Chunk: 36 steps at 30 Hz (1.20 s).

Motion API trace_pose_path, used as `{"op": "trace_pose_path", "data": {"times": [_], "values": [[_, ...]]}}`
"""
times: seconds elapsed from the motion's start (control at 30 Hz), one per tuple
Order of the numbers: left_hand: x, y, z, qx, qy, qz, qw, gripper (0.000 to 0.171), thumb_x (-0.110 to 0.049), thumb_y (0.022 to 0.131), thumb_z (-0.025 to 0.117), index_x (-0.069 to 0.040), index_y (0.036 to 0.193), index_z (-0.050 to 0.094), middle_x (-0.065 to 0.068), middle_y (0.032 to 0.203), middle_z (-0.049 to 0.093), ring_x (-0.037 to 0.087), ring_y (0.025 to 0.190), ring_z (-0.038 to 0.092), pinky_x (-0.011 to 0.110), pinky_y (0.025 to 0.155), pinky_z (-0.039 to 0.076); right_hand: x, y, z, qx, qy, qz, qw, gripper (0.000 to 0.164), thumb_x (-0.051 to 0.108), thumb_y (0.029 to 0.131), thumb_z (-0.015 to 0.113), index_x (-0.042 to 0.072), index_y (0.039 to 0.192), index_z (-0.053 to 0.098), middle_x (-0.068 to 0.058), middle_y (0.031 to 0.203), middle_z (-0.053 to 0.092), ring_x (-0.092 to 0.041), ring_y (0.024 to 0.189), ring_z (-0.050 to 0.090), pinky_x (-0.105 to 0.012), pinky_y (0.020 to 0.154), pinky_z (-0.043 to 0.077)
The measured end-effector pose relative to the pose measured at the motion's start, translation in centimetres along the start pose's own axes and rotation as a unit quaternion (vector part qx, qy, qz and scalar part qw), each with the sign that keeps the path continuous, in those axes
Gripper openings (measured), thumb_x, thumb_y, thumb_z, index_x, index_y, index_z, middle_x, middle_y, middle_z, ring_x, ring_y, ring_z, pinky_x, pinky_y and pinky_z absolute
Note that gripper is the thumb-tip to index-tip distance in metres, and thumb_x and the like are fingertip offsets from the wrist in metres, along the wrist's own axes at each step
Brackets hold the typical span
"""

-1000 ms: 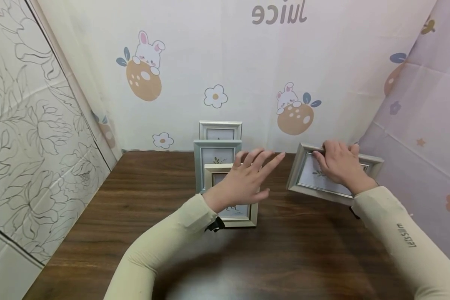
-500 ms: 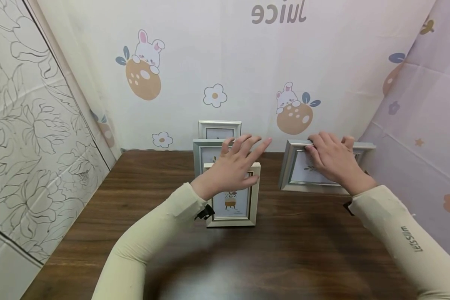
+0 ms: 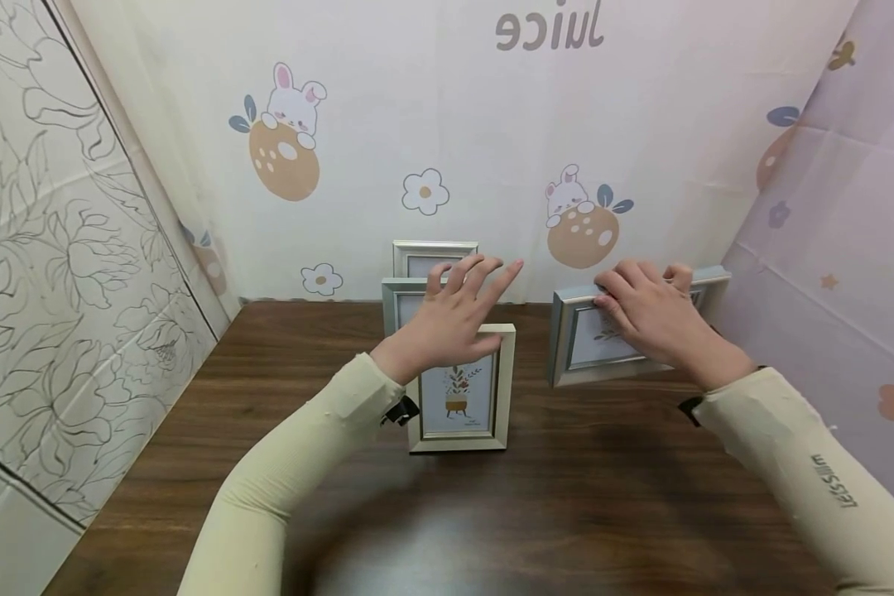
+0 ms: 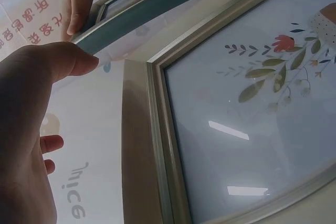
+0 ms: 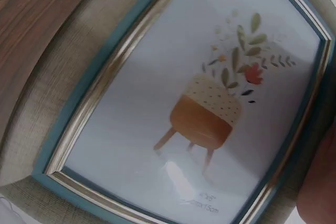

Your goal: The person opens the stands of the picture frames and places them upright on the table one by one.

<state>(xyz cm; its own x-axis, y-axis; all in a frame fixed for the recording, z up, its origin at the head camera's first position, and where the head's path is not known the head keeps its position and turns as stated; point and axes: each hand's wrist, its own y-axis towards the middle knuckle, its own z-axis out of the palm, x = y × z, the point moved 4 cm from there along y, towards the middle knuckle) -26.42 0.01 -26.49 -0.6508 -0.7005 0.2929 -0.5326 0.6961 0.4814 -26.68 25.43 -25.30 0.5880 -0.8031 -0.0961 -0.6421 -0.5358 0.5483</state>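
My right hand [image 3: 651, 319] grips the long upper edge of a picture frame [image 3: 561, 348], fingers over the top and thumb on the front. That frame is turned on its side and appears raised off the table; its beige border with blue-green trim and potted-plant print fill the right wrist view. My left hand [image 3: 443, 323] hovers with spread fingers in front of the upper part of a cream picture frame [image 3: 504, 406], which stands upright. In the left wrist view the thumb [image 4: 73, 61] appears apart from the cream frame's edge [image 4: 140, 145].
Behind the cream frame stand a grey-green picture frame [image 3: 390, 302] and, farther back, a silver-white one [image 3: 435, 247], staggered and partly hidden. All are on a dark wooden table [image 3: 305, 356]. A printed curtain [image 3: 372, 124] hangs along the table's back, with more cloth at the right.
My right hand has moved left with its frame, which has swung from sloping down rightward to rising slightly rightward. My left hand has shifted up and left, uncovering more of the cream frame.
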Motion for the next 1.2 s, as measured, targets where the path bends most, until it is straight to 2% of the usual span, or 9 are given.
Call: {"op": "trace_pose_path", "data": {"times": [0.17, 0.37, 0.63, 0.73, 0.83, 0.9, 1.2], "values": [[0.1, 0.0, 0.1, 0.0, -0.002, 0.001, 1.0, 0.086, -0.047, 0.091, 0.055, -0.014, 0.16, 0.015, 0.006, 0.148, 0.025, 0.027, 0.138, 0.013, 0.052, 0.104, 0.014, 0.4, 0.1, -0.3, 0.008, 0.004, -0.029, 1.0, 0.021, 0.022, 0.101, 0.055, 0.007, 0.114, 0.06, -0.012, 0.102, 0.052, -0.035, 0.101, 0.045, -0.059, 0.084, 0.015], [0.1, 0.1, 0.1, 0.003, -0.002, -0.001, 1.0, 0.086, -0.046, 0.09, 0.055, -0.015, 0.16, 0.015, 0.004, 0.148, 0.024, 0.028, 0.139, 0.015, 0.052, 0.104, 0.012, 0.4, 0.2, -0.7, 0.021, 0.01, -0.042, 0.999, 0.024, 0.013, 0.093, 0.067, 0.004, 0.114, 0.062, -0.01, 0.102, 0.052, -0.033, 0.098, 0.044, -0.059, 0.085, 0.014], [0.2, 0.0, 0.1, 0.001, 0.008, 0.006, 1.0, 0.087, -0.047, 0.089, 0.055, -0.015, 0.16, 0.015, 0.005, 0.148, 0.025, 0.027, 0.138, 0.015, 0.053, 0.103, 0.014, 0.3, 0.0, -1.5, -0.007, 0.045, -0.076, 0.996, 0.03, 0.009, 0.086, 0.073, 0.006, 0.113, 0.062, -0.011, 0.103, 0.053, -0.034, 0.098, 0.044, -0.065, 0.088, 0.015], [0.4, 0.0, 0.1, -0.001, 0.008, 0.006, 1.0, 0.087, -0.046, 0.089, 0.056, -0.015, 0.159, 0.016, 0.006, 0.148, 0.025, 0.028, 0.138, 0.015, 0.053, 0.103, 0.014, 0.2, -0.4, -1.8, -0.026, 0.057, -0.094, 0.994, 0.027, 0.027, 0.095, 0.063, 0.008, 0.114, 0.062, -0.011, 0.104, 0.052, -0.035, 0.099, 0.043, -0.066, 0.088, 0.014], [0.6, 0.0, 0.0, -0.003, 0.005, 0.005, 1.0, 0.087, -0.047, 0.089, 0.057, -0.015, 0.159, 0.016, 0.006, 0.148, 0.026, 0.028, 0.138, 0.014, 0.054, 0.103, 0.014, 0.0, -0.8, -2.2, -0.054, 0.066, -0.12, 0.989, 0.044, 0.047, 0.1, 0.045, 0.009, 0.113, 0.062, -0.012, 0.103, 0.052, -0.036, 0.097, 0.042, -0.067, 0.087, 0.014], [0.8, 0.0, -0.1, -0.004, 0.003, 0.005, 1.0, 0.087, -0.047, 0.089, 0.057, -0.015, 0.159, 0.017, 0.006, 0.147, 0.026, 0.028, 0.138, 0.015, 0.054, 0.104, 0.014, -0.1, -1.0, -2.4, -0.077, 0.068, -0.141, 0.985, 0.053, 0.053, 0.1, 0.038, 0.009, 0.112, 0.062, -0.013, 0.102, 0.052, -0.037, 0.094, 0.042, -0.067, 0.084, 0.016], [1.5, 0.2, -0.3, -0.003, 0.012, -0.003, 0.9999, 0.086, -0.048, 0.09, 0.057, -0.015, 0.159, 0.016, 0.007, 0.147, 0.027, 0.028, 0.137, 0.016, 0.054, 0.102, 0.014, -0.4, -2.1, -3.2, -0.144, 0.065, -0.192, 0.969, 0.052, 0.052, 0.1, 0.042, 0.006, 0.107, 0.065, -0.019, 0.101, 0.053, -0.044, 0.094, 0.042, -0.07, 0.081, 0.015]]}}
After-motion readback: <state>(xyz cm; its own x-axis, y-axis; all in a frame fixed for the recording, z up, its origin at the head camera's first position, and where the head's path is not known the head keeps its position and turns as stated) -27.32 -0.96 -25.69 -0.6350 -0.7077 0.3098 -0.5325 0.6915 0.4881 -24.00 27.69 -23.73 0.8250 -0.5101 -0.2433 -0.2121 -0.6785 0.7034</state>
